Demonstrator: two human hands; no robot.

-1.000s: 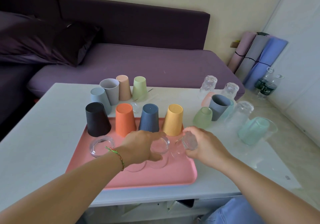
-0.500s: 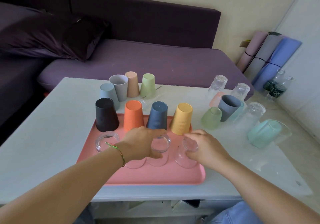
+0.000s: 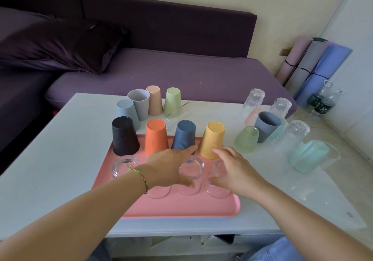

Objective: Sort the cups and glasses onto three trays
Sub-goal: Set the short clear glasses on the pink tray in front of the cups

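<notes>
a home living room: purple sofa (image 3: 181,75), dark cushion (image 3: 66,47), low white table (image 3: 60,149).

No text, brand, number or sign can be read anywhere in this view. The two plastic bottles (image 3: 323,101) on the floor at the right carry dark green labels with pale markings, but the print is too small and blurred to make out. A small dark sticker (image 3: 349,214) sits near the right front corner of the tabletop (image 3: 60,160), and whatever is on it cannot be read either.
</notes>
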